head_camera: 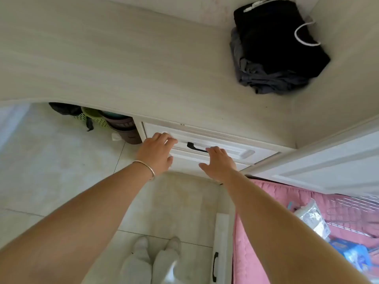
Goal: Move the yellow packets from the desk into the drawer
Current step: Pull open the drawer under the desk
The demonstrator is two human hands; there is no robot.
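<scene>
Both hands at the drawer (205, 140) front, which looks shut. Left hand (158, 152) flat, fingers extended against the panel; right hand (220, 162) spread near the black handle (194, 148), gripping nothing. No yellow packets visible on the desk (123, 68). Likely light, crinkly; pinch by edges.

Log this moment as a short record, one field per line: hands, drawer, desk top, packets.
left hand: fingers extended, touching the drawer front left of the handle
right hand: fingers extended, fingertips at the handle's right end
drawer: looks closed; white front with a black handle
desk top: folded dark clothes at its far right
yellow packets: none visible
task stage: appears finished or drawer being shut; cannot tell which
</scene>
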